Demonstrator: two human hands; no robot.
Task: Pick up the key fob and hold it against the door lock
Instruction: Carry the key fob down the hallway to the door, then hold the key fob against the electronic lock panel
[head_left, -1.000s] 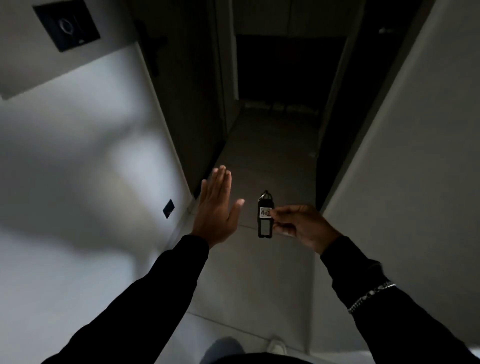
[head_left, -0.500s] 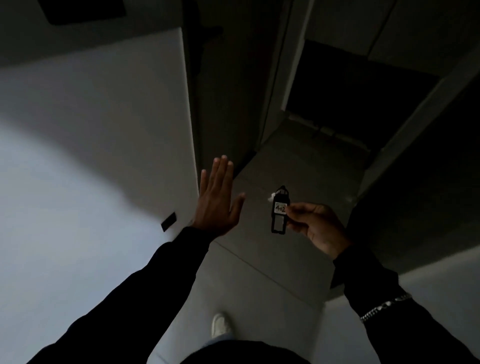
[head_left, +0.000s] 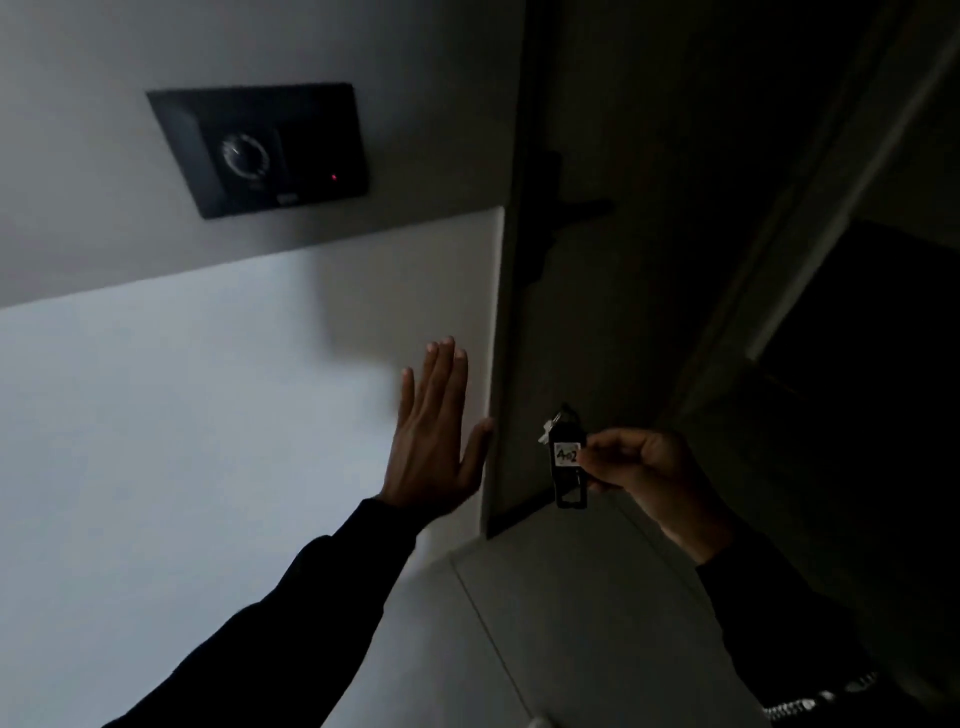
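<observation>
A black key fob (head_left: 569, 462) with a white handwritten label hangs upright from my right hand (head_left: 641, 467), pinched between thumb and fingers at centre right. My left hand (head_left: 434, 434) is raised flat with fingers together and thumb out, palm toward the white wall, holding nothing. The door lock reader (head_left: 260, 148), a black rectangular panel with a round ring and a small red light, is mounted on the wall at upper left, well above and left of both hands. The fob is far from it.
A dark door (head_left: 597, 260) with a lever handle (head_left: 576, 208) stands right of the wall corner. Grey floor tiles (head_left: 571, 613) lie below. A dark doorway (head_left: 857, 338) opens at the right. The corridor is dim.
The view has swung up and left, bringing the lock panel back into sight at upper left. Both hands keep their pose, now nearer the wall corner; the fob stays pinched in my right hand.
</observation>
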